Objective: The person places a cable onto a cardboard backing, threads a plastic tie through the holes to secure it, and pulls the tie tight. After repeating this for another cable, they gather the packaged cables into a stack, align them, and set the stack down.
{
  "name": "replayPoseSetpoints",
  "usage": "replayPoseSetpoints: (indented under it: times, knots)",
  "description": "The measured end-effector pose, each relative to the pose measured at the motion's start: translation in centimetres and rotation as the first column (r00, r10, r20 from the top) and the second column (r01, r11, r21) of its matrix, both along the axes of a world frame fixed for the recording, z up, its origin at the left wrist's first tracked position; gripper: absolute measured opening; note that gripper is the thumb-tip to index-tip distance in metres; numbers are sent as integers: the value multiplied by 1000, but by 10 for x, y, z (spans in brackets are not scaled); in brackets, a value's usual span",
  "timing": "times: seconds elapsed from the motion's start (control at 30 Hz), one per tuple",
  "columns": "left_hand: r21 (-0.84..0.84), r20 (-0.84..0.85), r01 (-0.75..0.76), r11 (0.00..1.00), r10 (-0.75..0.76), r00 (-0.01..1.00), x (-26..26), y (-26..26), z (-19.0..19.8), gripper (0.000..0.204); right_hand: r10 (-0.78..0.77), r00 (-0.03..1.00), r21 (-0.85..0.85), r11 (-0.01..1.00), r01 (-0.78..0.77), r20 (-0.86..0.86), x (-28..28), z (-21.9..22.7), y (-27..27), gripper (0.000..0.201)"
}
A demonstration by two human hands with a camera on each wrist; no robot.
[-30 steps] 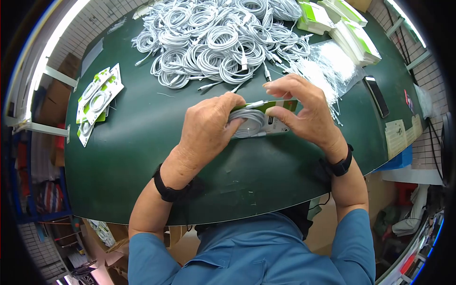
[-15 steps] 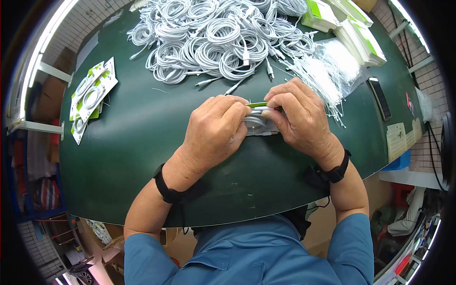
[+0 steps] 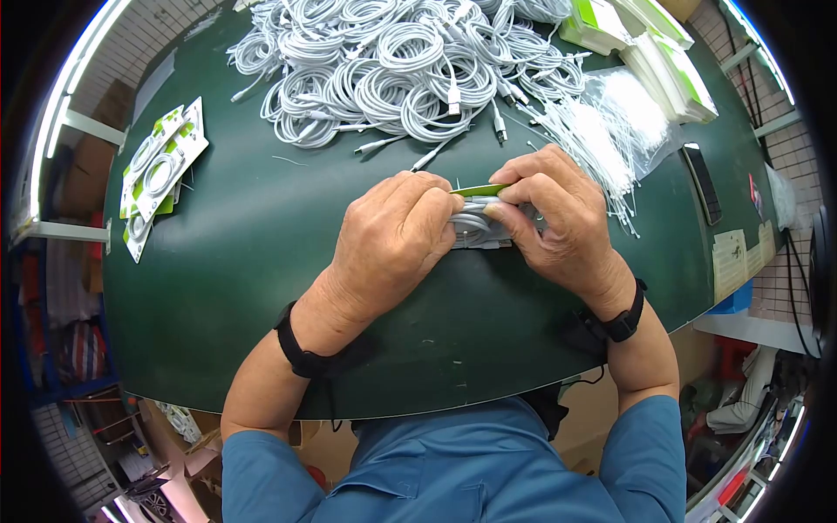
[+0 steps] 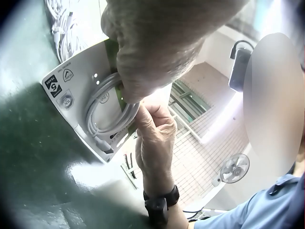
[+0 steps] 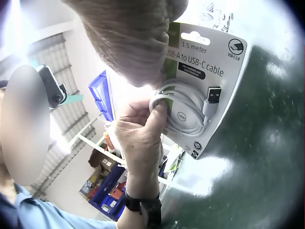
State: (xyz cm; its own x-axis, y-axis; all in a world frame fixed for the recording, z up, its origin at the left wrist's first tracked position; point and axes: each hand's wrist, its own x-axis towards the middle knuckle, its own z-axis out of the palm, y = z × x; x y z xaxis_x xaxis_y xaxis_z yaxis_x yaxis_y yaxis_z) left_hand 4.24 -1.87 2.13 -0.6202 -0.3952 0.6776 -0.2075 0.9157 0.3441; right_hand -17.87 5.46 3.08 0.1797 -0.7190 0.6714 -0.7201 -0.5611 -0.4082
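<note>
Between both hands is a white and green packaging card (image 5: 231, 71), printed "USB-A to USB-C cable". A coiled white USB cable (image 4: 90, 112) lies against its face, its USB-A plug (image 5: 213, 94) beside the coil. My left hand (image 3: 392, 231) pinches the coil and card at one edge, thumb over the coil in the right wrist view. The right hand (image 3: 562, 227) pinches the same edge farther right, thumb and fingers at the white cable. The card's upper edge shows green between the fingertips in the head view; the hands hide part of the coil.
A large heap of coiled white cables (image 3: 375, 78) covers the table's far side. White cable ties (image 3: 597, 161) lie on the right, near stacked cards (image 3: 667, 78) and a phone (image 3: 702, 183). Carded cables (image 3: 161, 170) are piled on the left of the green table (image 3: 218, 279).
The right hand has gone from spread fingers around the card to pinching its upper edge and cable. The card has tilted, so less of its face shows in the head view.
</note>
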Motion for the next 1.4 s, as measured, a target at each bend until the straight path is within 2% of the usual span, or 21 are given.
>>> replayPoseSetpoints:
  times: [0.57,0.67,0.77,0.87,0.9,1.0,1.03,1.13,1.27,1.3,1.4]
  knots:
    - [-22,21,-1,1000,2,1000,0,-1,-1,27,28,1000,48,998,-28,10,-3,1,0,24]
    - [-6,20,-4,1000,5,1000,1,1,0,26,55,997,47,997,-58,61,-6,5,0,19]
    - [-2,11,0,1000,0,1000,0,3,3,27,-56,979,61,997,45,195,-23,14,-3,14]
    - [-2,15,12,1000,-12,1000,1,3,6,27,-317,921,224,937,268,227,-57,16,-7,11]
    - [-4,18,16,1000,-16,1000,1,4,7,27,-393,892,330,891,311,224,-66,18,-9,10]
    - [-7,26,34,999,-34,999,0,7,8,27,-416,909,385,836,391,-18,-93,5,-11,12]
    - [-7,28,39,999,-39,999,-1,8,9,27,-424,902,451,790,414,-86,-97,4,-11,16]
    - [-3,30,52,999,-52,998,-3,12,10,27,-405,901,550,723,418,-153,-97,4,-10,18]
    - [-10,39,80,997,-80,996,-4,15,9,29,-365,903,449,783,430,-226,-83,-16,-16,25]
    - [-17,40,84,996,-83,996,-5,16,8,29,-370,886,494,736,463,-279,-76,-15,-17,24]
    - [-16,41,91,996,-91,995,-5,17,7,30,-380,880,570,671,475,-286,-75,-19,-23,20]
